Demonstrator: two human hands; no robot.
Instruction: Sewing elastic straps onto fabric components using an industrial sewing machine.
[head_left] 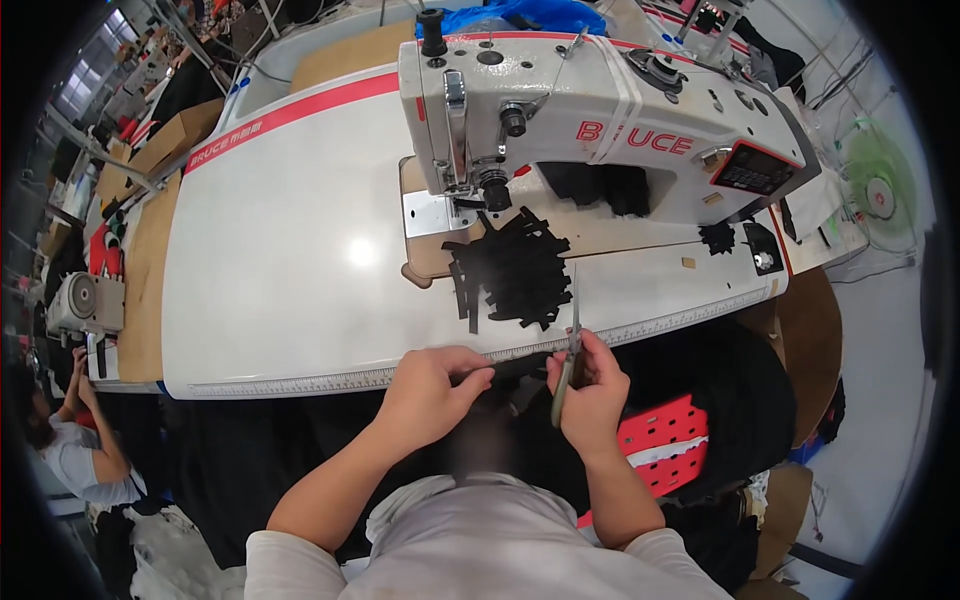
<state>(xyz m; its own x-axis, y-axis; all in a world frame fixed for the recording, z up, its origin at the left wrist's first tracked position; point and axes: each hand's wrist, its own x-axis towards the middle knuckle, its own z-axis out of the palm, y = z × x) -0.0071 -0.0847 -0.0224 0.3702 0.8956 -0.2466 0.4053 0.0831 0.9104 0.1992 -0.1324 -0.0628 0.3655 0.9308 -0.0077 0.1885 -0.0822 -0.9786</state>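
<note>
My left hand [430, 395] is closed at the table's front edge, thumb and fingers pinching one end of a black fabric strip [520, 366]. The strip runs across to my right hand [596, 398], whose fingertips are at its other end. That right hand is closed around a pair of scissors [562, 392] with dull green handles, the blades pointing away from me. Just beyond my hands lies a loose pile of short black strips [515, 268], beside the presser foot of a white sewing machine [540, 105].
A white sewing table [290, 260] has a ruler strip [300, 385] along its front edge. A small black scrap pile [717, 238] sits at the right. Below the table, dark cloth surrounds a red perforated panel [665, 445]. Another person [85, 450] works at the far left.
</note>
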